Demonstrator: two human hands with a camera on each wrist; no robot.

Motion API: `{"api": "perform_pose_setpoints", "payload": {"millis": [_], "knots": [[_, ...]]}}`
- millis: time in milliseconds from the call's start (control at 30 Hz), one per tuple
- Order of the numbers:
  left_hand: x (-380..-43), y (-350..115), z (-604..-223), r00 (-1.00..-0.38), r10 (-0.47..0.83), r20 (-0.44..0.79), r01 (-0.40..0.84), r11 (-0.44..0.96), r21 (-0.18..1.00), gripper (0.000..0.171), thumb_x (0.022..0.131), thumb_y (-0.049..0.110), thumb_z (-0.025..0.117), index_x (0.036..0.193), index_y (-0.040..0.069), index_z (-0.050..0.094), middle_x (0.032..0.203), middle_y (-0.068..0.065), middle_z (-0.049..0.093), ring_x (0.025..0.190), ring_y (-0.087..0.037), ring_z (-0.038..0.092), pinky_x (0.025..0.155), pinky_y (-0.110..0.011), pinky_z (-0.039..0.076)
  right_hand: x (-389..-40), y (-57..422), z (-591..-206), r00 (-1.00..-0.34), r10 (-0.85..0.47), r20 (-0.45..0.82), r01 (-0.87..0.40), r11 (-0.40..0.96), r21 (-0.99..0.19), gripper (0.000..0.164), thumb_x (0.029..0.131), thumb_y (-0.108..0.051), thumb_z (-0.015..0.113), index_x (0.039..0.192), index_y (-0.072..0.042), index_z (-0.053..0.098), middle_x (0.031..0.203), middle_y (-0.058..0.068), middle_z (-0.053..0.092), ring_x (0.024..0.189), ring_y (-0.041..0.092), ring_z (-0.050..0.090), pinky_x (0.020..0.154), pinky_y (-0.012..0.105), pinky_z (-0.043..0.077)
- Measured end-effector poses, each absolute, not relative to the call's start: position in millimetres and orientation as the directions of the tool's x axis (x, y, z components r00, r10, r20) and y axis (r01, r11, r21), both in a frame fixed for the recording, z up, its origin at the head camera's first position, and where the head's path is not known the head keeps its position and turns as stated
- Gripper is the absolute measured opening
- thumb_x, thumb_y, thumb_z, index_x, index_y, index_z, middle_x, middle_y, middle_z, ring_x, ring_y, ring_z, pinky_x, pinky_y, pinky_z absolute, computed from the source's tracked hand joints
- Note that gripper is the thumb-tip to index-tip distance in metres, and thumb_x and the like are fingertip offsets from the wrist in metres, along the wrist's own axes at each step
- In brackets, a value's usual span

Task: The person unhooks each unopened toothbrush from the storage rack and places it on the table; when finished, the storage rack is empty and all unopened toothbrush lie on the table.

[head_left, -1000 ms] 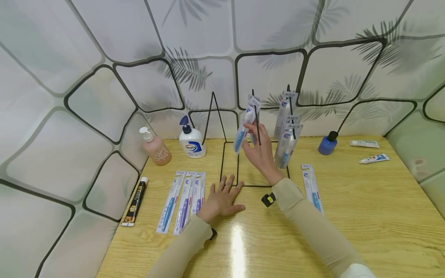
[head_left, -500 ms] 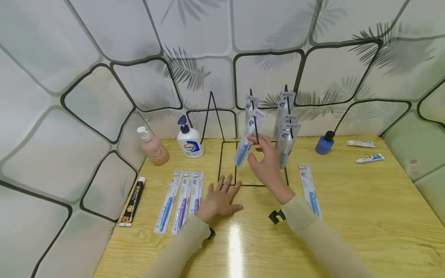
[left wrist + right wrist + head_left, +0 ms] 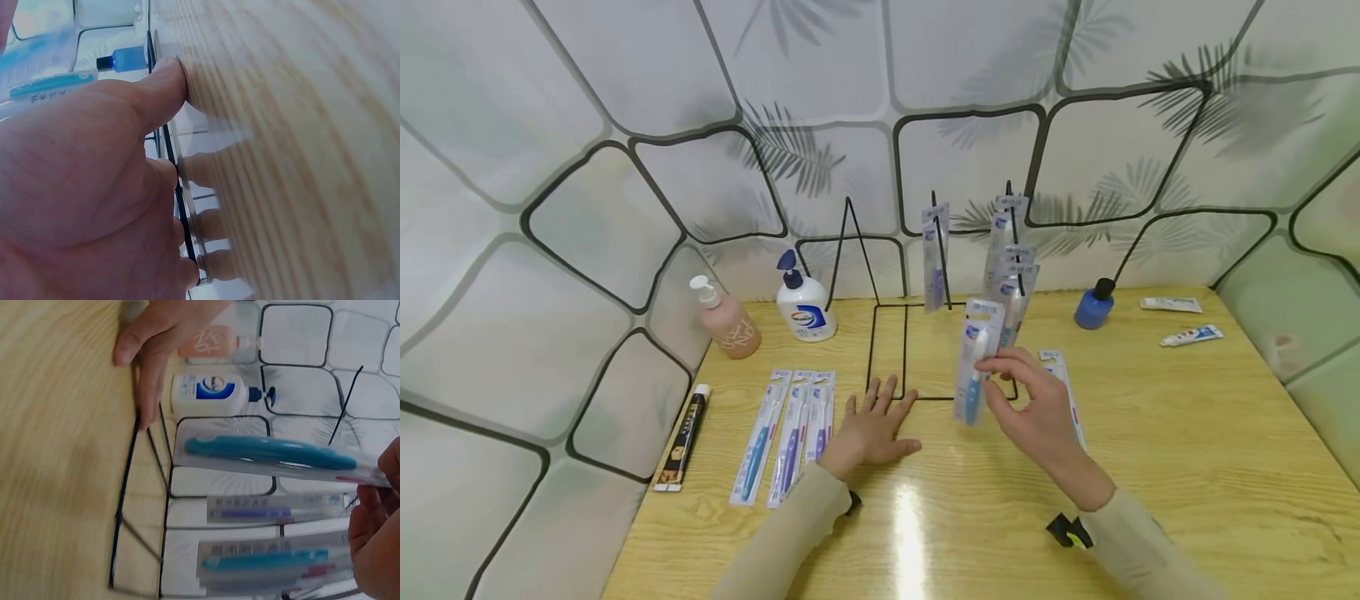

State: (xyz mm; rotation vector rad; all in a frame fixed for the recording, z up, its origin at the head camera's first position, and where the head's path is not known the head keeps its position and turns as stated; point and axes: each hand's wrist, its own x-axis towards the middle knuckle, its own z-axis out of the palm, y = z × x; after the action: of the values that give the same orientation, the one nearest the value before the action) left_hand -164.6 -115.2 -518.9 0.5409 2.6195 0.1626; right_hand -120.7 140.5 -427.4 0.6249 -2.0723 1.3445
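Observation:
My right hand (image 3: 1037, 412) pinches a packaged blue toothbrush (image 3: 973, 367) between thumb and fingers. It holds the pack upright, just in front of a black wire rack (image 3: 932, 398). In the right wrist view the blue handle (image 3: 269, 453) shows through the clear pack. My left hand (image 3: 872, 433) rests palm down with spread fingers, the fingertips at the rack's front wire. A packaged purple toothbrush (image 3: 934, 267) hangs on the rack's middle hook. Several packaged toothbrushes (image 3: 1000, 242) hang on the right hook. The left hook carries nothing.
Three packaged toothbrushes (image 3: 792, 442) lie left of my left hand, near a black toothpaste tube (image 3: 683, 437). A pink pump bottle (image 3: 730, 325) and a white pump bottle (image 3: 805, 308) stand behind. Right are another packaged toothbrush (image 3: 1063, 383), a blue bottle (image 3: 1094, 307) and two small tubes (image 3: 1191, 336).
My right hand has drawn the blue toothbrush off the middle hook, towards me and to the right. The purple one stays hanging there. My left hand keeps its place.

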Motion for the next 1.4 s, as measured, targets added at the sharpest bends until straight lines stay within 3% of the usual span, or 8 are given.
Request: {"api": "perform_pose_setpoints", "payload": {"millis": [167, 233, 300, 400, 500, 600, 967, 1400], "knots": [[-160.9, -114.9, -510.0, -0.818, 0.411, -0.402, 0.357, 0.911, 0.206, 0.085, 0.097, 0.07, 0.046, 0.164, 0.038, 0.004, 0.172, -0.004, -0.013, 0.159, -0.033, -0.01, 0.123, -0.068, 0.008, -101.2, 181.4, -438.0, -0.647, -0.137, 0.75, -0.738, 0.361, -0.571, 0.027, 0.078, 0.017, 0.073, 0.092, -0.006, 0.076, 0.091, 0.009, 0.073, 0.084, 0.003, 0.065, 0.075, 0.01, 0.049], [-160.6, -115.2, -510.5, -0.818, 0.42, -0.393, 0.363, 0.907, 0.213, 0.086, 0.096, 0.072, 0.045, 0.164, 0.038, 0.004, 0.173, -0.005, -0.013, 0.159, -0.035, -0.01, 0.122, -0.069, 0.009, -94.3, 201.2, -442.9, -0.662, -0.149, 0.735, -0.726, 0.374, -0.577, 0.029, 0.075, 0.022, 0.072, 0.09, -0.003, 0.074, 0.091, 0.006, 0.073, 0.082, 0.002, 0.063, 0.073, 0.01, 0.048], [-160.6, -115.0, -509.3, -0.819, 0.419, -0.391, 0.361, 0.907, 0.217, 0.086, 0.096, 0.072, 0.044, 0.164, 0.039, 0.004, 0.173, -0.005, -0.013, 0.16, -0.035, -0.009, 0.122, -0.07, 0.01, -90.1, 221.3, -446.2, -0.712, -0.129, 0.69, -0.669, 0.424, -0.611, 0.035, 0.072, 0.027, 0.07, 0.09, -0.003, 0.073, 0.09, 0.0, 0.071, 0.078, 0.0, 0.06, 0.07, 0.011, 0.046], [-161.5, -115.8, -510.3, -0.822, 0.414, -0.391, 0.353, 0.909, 0.22, 0.086, 0.096, 0.073, 0.044, 0.164, 0.04, 0.003, 0.172, -0.004, -0.014, 0.159, -0.035, -0.011, 0.122, -0.07, 0.008, -91.5, 249.5, -448.1, -0.842, -0.046, 0.538, -0.471, 0.55, -0.69, 0.03, 0.08, 0.023, 0.068, 0.092, -0.003, 0.071, 0.09, -0.003, 0.069, 0.075, -0.005, 0.056, 0.066, 0.009, 0.045], [-160.2, -115.5, -504.8, -0.822, 0.403, -0.402, 0.34, 0.914, 0.22, 0.085, 0.097, 0.071, 0.045, 0.164, 0.039, 0.003, 0.172, -0.004, -0.015, 0.159, -0.033, -0.011, 0.123, -0.068, 0.006, -104.5, 274.6, -451.2, -0.943, 0.021, 0.333, -0.235, 0.667, -0.707, 0.014, 0.092, 0.007, 0.067, 0.098, -0.005, 0.071, 0.092, 0.005, 0.071, 0.074, -0.008, 0.054, 0.063, 0.01, 0.046], [-158.0, -114.6, -499.2, -0.818, 0.404, -0.411, 0.34, 0.914, 0.221, 0.084, 0.098, 0.067, 0.046, 0.164, 0.036, 0.004, 0.172, -0.005, -0.014, 0.159, -0.034, -0.01, 0.124, -0.067, 0.006, -122.2, 294.2, -458.7, -0.988, 0.018, 0.155, -0.094, 0.722, -0.686, 0.009, 0.097, -0.006, 0.066, 0.104, -0.003, 0.071, 0.096, 0.015, 0.073, 0.073, -0.006, 0.056, 0.06, 0.017, 0.048], [-155.4, -112.6, -496.2, -0.822, 0.412, -0.394, 0.365, 0.911, 0.192, 0.084, 0.098, 0.068, 0.045, 0.165, 0.034, 0.008, 0.173, -0.006, -0.009, 0.16, -0.035, -0.007, 0.123, -0.067, 0.011, -165.8, 308.6, -484.4, -0.987, -0.041, -0.158, 0.079, 0.729, -0.68, 0.023, 0.1, -0.014, 0.06, 0.11, 0.006, 0.067, 0.093, 0.017, 0.071, 0.075, 0.015, 0.058, 0.06, 0.025, 0.047], [-155.3, -113.3, -496.8, -0.822, 0.413, -0.391, 0.365, 0.91, 0.195, 0.084, 0.098, 0.068, 0.046, 0.165, 0.034, 0.009, 0.173, -0.006, -0.008, 0.16, -0.034, -0.006, 0.123, -0.067, 0.012, -175.5, 313.7, -493.9, -0.982, -0.039, -0.185, 0.081, 0.8, -0.594, 0.022, 0.097, -0.014, 0.065, 0.106, 0.006, 0.067, 0.093, 0.018, 0.069, 0.08, 0.023, 0.061, 0.067, 0.029, 0.047]]}}
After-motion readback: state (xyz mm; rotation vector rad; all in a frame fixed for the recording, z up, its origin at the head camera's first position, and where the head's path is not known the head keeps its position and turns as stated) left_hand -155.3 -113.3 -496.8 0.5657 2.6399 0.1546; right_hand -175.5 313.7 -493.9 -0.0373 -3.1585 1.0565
